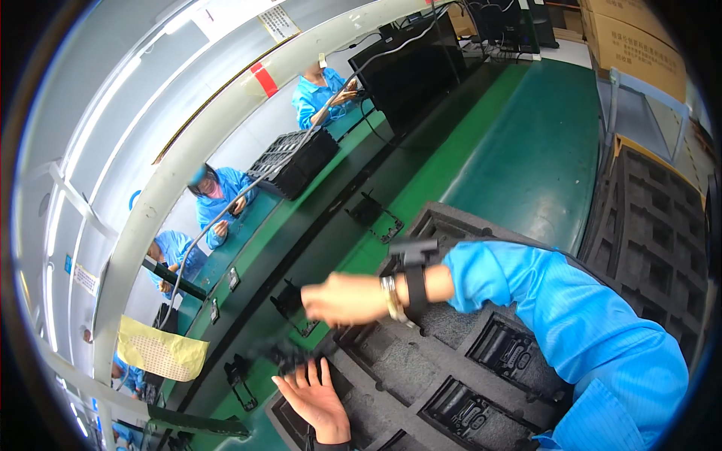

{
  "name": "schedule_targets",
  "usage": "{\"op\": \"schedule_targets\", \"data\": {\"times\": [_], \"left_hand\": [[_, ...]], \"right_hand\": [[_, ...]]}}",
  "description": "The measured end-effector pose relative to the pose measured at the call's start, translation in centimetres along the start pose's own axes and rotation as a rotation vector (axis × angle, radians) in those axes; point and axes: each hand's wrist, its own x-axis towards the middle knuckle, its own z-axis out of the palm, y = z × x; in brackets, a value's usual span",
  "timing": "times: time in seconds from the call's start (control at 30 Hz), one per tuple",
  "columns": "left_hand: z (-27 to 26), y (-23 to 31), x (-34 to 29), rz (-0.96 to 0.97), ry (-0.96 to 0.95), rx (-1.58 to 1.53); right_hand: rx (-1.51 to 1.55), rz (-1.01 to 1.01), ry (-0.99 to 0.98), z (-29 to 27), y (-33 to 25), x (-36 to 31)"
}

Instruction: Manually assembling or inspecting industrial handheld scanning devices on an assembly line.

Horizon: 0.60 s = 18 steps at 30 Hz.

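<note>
Irregular black part, motion-blurred, near the spread-fingered left hand; right hand blurred, grip unclear.

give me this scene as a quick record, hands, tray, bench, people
left hand: palm up, fingers spread, beside a blurred black item; contact unclear
right hand: blurred, above and right of the left in view; grip unclear
foam tray: under the right forearm, black parts in some compartments
green bench: more black parts spaced along it
co-workers: several, blue clothing, far side
</note>
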Motion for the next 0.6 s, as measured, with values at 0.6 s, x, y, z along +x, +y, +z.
{"op": "schedule_targets", "data": {"times": [0.6], "left_hand": [[1.2, 0.2, -0.8, -0.246, -0.099, 0.149]], "right_hand": [[0.612, 0.967, 1.042, -23.5, 23.2, -9.6]]}}
